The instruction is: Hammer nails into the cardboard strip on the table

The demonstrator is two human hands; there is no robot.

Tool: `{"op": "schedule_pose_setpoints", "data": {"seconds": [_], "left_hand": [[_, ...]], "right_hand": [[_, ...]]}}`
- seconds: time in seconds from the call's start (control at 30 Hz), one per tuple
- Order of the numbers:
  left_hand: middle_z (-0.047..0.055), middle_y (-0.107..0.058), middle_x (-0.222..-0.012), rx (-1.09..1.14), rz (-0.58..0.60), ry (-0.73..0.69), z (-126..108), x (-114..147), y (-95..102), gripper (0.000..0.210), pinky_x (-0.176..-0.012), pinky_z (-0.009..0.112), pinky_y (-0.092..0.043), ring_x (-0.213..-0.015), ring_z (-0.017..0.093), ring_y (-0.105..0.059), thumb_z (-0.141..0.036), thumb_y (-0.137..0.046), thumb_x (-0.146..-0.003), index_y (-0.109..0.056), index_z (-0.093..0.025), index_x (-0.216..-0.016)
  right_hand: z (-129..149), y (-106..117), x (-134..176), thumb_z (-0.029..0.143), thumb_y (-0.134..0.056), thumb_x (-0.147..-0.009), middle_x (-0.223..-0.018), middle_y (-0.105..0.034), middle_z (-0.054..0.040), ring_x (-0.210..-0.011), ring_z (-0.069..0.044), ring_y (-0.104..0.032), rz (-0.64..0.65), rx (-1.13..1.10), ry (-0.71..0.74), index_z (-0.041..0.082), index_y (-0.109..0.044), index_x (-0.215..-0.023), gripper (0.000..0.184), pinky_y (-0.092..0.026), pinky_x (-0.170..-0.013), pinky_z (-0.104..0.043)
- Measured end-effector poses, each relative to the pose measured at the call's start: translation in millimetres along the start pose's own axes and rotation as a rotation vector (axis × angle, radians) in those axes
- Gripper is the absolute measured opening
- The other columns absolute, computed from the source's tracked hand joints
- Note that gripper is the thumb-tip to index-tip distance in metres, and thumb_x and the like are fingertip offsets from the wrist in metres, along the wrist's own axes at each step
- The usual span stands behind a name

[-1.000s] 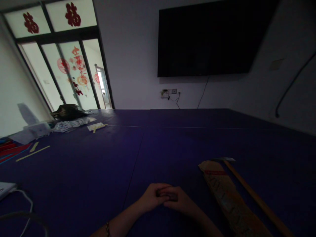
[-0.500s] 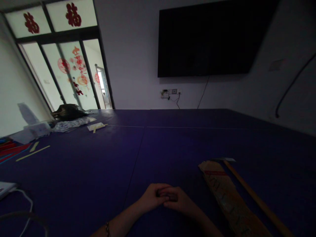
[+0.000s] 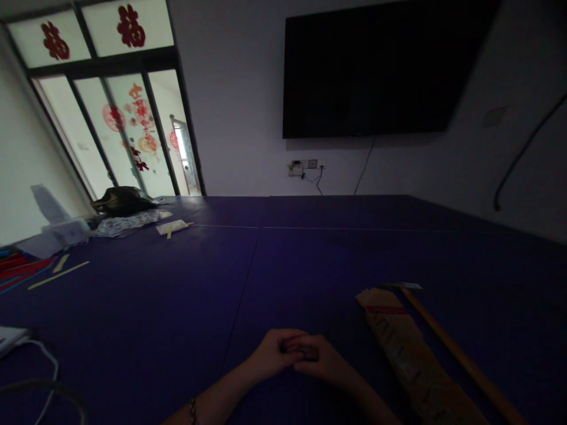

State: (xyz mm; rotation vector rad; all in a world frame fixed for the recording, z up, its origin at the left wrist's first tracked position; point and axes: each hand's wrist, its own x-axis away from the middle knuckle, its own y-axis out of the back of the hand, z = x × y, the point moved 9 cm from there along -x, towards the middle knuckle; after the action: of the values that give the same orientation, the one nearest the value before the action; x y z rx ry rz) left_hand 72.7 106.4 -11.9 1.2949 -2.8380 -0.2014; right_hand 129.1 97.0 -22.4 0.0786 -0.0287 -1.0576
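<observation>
My left hand (image 3: 275, 357) and my right hand (image 3: 322, 360) are clasped together low in the middle of the view, over the purple tabletop (image 3: 292, 277). Their fingers curl in and overlap, with a dark, shadowed gap between the palms; no object shows in them. A patterned bracelet (image 3: 192, 411) circles the left wrist. To the right of my hands, apart from them, lies a long brown cardboard strip (image 3: 407, 348) with a red band and several dark slanting marks. Alongside it rests a tool with a long wooden handle (image 3: 456, 348) and a thin metal head (image 3: 410, 285).
At the left are a white device (image 3: 13, 338) with a white cable (image 3: 55, 366), yellow strips (image 3: 59, 275), and red and blue pieces (image 3: 26, 268). Farther back sit a clear plastic box (image 3: 62, 233), a black bag (image 3: 124, 200) and a white packet (image 3: 172, 226). A television (image 3: 376, 71) hangs ahead.
</observation>
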Motion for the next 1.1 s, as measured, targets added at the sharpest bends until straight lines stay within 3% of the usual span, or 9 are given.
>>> {"op": "schedule_pose_setpoints", "data": {"seconds": [0.17, 0.6, 1.1], "left_hand": [[0.005, -0.066, -0.093, 0.013, 0.024, -0.027, -2.7, -0.8, -2.3, 0.032, -0.081, 0.03, -0.044, -0.088, 0.02, -0.059, -0.012, -0.057, -0.065, -0.065, -0.013, -0.096], [0.007, -0.066, -0.1, 0.017, 0.024, -0.01, 3.3, -0.2, -0.5, 0.038, -0.085, 0.033, -0.043, -0.094, 0.021, -0.059, -0.013, -0.058, -0.066, -0.062, -0.013, -0.104], [0.006, -0.066, -0.095, 0.027, 0.008, -0.028, 3.0, -0.2, -0.1, 0.034, -0.081, 0.03, -0.044, -0.089, 0.02, -0.059, -0.015, -0.059, -0.066, -0.064, -0.014, -0.1]], "right_hand": [[0.6, -0.4, -0.1, 0.019, -0.065, -0.06, -0.095, -0.071, -0.0067, -0.091, -0.024, -0.064, -0.005, 0.004, 0.002, 0.018, -0.07, -0.089, 0.03, -0.046, -0.084, -0.037], [3.0, -1.8, -0.2, 0.015, -0.062, -0.061, -0.095, -0.071, -0.0068, -0.091, -0.023, -0.064, 0.004, 0.01, 0.006, 0.019, -0.07, -0.091, 0.031, -0.045, -0.085, -0.037], [-4.6, -0.5, -1.4, 0.02, -0.065, -0.062, -0.095, -0.07, -0.0083, -0.092, -0.025, -0.063, 0.016, 0.007, -0.006, 0.018, -0.069, -0.093, 0.032, -0.043, -0.087, -0.039]]}}
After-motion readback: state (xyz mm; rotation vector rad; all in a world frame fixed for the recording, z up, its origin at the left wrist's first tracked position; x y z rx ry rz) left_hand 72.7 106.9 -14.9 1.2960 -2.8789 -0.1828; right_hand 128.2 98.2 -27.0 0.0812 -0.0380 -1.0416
